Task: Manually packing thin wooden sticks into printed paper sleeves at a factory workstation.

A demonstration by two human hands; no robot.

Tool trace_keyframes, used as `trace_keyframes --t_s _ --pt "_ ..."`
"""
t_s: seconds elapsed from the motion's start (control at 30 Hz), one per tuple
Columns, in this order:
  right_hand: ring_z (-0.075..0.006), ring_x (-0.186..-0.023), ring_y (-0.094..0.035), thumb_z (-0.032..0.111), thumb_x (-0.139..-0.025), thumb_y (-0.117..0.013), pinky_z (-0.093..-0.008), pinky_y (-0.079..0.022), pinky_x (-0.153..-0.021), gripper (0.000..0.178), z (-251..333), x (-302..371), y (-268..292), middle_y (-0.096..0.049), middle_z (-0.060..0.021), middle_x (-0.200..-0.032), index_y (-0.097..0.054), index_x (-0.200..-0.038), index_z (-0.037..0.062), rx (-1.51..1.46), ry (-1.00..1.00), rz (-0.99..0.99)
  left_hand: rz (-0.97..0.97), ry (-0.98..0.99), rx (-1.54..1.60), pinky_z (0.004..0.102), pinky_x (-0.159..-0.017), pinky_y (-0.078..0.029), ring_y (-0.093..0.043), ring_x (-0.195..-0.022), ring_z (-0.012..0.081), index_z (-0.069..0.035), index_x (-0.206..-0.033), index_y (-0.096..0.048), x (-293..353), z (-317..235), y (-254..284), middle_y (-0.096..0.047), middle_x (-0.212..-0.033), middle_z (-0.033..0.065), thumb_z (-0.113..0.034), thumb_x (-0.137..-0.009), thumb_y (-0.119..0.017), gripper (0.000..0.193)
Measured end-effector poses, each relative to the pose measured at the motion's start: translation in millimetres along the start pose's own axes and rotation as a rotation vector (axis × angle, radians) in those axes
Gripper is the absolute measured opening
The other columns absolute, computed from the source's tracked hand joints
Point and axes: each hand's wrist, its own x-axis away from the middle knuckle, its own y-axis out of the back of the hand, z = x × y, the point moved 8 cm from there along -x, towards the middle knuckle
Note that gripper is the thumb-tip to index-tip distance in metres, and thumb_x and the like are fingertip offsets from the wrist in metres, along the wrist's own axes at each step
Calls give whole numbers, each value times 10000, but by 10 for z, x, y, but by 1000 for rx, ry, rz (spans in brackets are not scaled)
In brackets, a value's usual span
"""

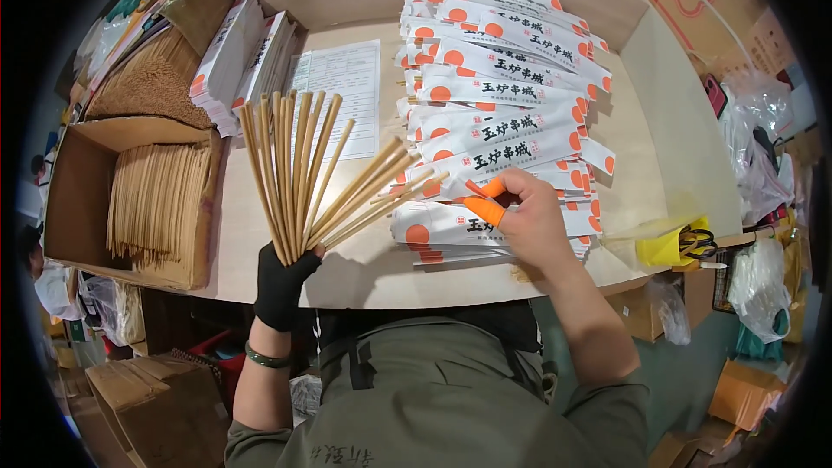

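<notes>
Evidently, a fan of wooden sticks is gripped in the left hand, which is covered by a black fingerless glove; the fingers are closed round the near ends, while the far ends are spread above the tabletop, most pointed toward the far side and others slanted right toward the packets; a green bangle is worn on the left wrist.

The right hand is held over the near part of the packets; its thumb and forefinger are covered by orange cots and are brought close together, just beside the tips of the right-slanted sticks; whether anything is pinched between them cannot be told.

The packets, white with orange discs and black lettering, are heaped in overlapping layers from near to far on the right half of the tabletop; a printed sheet is laid flat to their left, partly hidden by the sticks; at the left, thin tan pieces are packed in a carton; beyond it, white sleeves are stacked; at the near right, black-handled scissors are kept in a yellow holder.
</notes>
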Motion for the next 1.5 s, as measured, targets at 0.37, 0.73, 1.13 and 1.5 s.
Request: trace_keyframes --t_s 0.37,0.73,1.13,1.5 --pt "-256 -772 -596 186 -741 -731 -363 -488 -653 215 653 162 -643 -609 -68 -816 -712 -920 67 550 816 110 199 -181 385 312 -806 -495 -612 -914 138 7 -1089 -637 -78 -518 -515 -671 -1021 82 -203 -864 -698 314" --pt "-259 -950 -597 118 -726 -746 -352 -503 -802 288 -31 -317 123 -638 -83 -984 -662 -995 57 868 560 144 3 -162 135 293 -652 -467 -566 -688 120 -1 -991 -656 -463 -206 -878 -635 -748 35 -289 -857 -678 318" --pt "-253 -893 -611 118 -777 -700 -343 -513 -777 195 -108 -398 129 -638 -70 -909 -670 -963 65 809 666 -42 5 -135 27 296 -699 -499 -635 -758 149 -11 -1028 -656 -762 -539 -1078 -678 -846 81 -257 -861 -643 297" --pt "-302 -871 -590 105 -754 -695 -403 -475 -749 180 67 -448 -10 -615 -116 -898 -632 -902 25 855 697 -122 123 -144 562 216 -641 -481 -615 -788 99 -6 -1147 -621 -887 -715 -1046 -631 -896 9 -253 -886 -670 363"
